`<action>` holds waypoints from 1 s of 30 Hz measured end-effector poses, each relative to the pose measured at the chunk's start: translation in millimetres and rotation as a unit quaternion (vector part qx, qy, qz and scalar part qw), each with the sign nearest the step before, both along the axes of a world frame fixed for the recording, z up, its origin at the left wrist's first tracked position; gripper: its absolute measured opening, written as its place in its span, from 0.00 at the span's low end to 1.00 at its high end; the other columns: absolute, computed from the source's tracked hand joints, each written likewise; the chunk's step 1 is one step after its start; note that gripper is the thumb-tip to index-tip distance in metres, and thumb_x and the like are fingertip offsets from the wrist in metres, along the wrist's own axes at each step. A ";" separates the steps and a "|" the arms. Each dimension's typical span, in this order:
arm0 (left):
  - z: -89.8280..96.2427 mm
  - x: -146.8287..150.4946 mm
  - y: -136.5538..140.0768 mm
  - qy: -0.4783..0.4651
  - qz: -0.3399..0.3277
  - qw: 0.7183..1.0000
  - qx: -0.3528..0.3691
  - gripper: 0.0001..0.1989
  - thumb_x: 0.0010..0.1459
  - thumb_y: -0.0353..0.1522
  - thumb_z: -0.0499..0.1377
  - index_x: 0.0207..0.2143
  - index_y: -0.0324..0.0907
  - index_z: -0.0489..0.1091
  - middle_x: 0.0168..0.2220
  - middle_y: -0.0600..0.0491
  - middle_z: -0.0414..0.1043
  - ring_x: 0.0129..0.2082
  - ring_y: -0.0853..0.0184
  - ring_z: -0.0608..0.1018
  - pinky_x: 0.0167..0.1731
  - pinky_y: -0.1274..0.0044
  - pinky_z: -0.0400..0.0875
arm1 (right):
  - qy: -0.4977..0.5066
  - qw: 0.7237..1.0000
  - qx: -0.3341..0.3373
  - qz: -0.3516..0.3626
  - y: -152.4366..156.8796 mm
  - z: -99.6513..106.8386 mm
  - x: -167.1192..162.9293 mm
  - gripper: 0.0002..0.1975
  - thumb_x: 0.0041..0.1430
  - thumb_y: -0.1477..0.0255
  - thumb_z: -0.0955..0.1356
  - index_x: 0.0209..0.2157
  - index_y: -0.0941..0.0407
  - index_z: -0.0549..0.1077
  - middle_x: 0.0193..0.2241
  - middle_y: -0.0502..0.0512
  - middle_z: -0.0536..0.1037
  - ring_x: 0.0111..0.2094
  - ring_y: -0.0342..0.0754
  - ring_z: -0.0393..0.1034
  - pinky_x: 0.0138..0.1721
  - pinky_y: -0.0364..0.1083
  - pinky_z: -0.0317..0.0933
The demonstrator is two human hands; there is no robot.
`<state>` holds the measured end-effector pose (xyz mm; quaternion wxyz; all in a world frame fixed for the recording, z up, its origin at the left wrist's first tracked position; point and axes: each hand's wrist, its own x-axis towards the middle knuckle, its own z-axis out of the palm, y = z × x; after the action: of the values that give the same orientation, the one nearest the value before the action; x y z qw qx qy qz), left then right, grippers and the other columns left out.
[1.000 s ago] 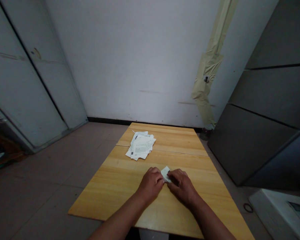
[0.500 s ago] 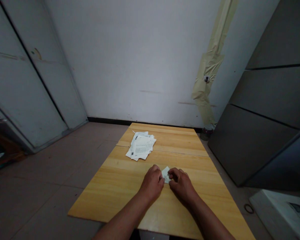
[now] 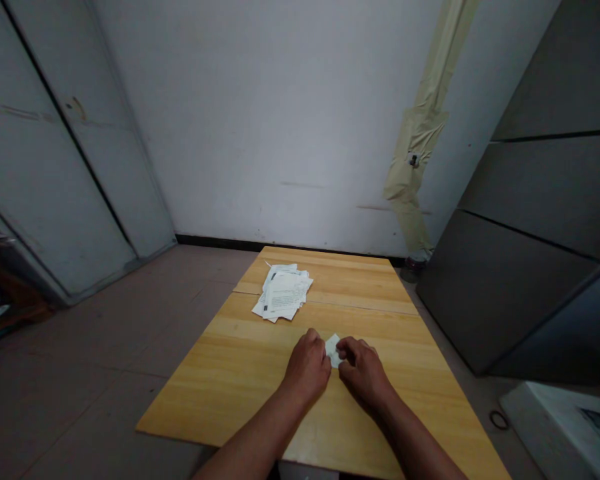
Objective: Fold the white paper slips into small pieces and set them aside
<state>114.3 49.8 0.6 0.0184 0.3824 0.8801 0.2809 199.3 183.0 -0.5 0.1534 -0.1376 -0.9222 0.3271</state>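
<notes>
In the head view, a small piece of paper (image 3: 333, 349) is seen in the lower middle of the frame, over the wooden table (image 3: 245, 373), between the left hand (image 3: 307, 365) and the right hand (image 3: 364, 368). Its left edge is covered by the curled fingers of the left hand and its right edge is overlapped by the bent fingers of the right, but whether it is pinched by either cannot be told. A loose pile of printed sheets (image 3: 284, 295) is spread just below and left of the frame's centre, apart from both hands.
</notes>
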 end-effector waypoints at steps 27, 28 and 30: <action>-2.7 1.7 -3.8 0.012 -0.035 0.999 0.019 0.15 0.57 0.25 0.54 0.38 0.48 0.79 0.36 0.51 0.66 0.39 0.65 0.70 0.40 0.74 0.65 | -0.010 1.000 -0.006 0.003 0.4 2.4 2.2 0.17 0.43 0.81 0.61 0.36 0.54 0.72 0.32 0.50 0.76 0.38 0.49 0.68 0.42 0.45 0.54; -2.9 1.6 -3.6 0.013 -0.035 0.999 0.019 0.15 0.57 0.25 0.54 0.38 0.48 0.79 0.36 0.51 0.66 0.39 0.65 0.70 0.40 0.74 0.65 | -0.013 1.000 -0.003 0.001 -0.9 3.9 1.6 0.16 0.45 0.80 0.62 0.36 0.54 0.72 0.32 0.50 0.76 0.38 0.49 0.68 0.42 0.45 0.54; -3.5 1.3 -3.3 0.012 -0.034 0.999 0.023 0.15 0.57 0.25 0.54 0.38 0.48 0.79 0.36 0.51 0.66 0.39 0.65 0.70 0.40 0.75 0.65 | -0.019 1.000 0.007 -0.011 -4.0 6.9 0.1 0.11 0.47 0.77 0.63 0.34 0.54 0.72 0.30 0.50 0.76 0.36 0.49 0.68 0.41 0.46 0.53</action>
<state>115.5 46.6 -2.9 0.0087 0.4160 0.8600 0.2953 199.4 179.0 6.4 0.1404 -0.1525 -0.9257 0.3165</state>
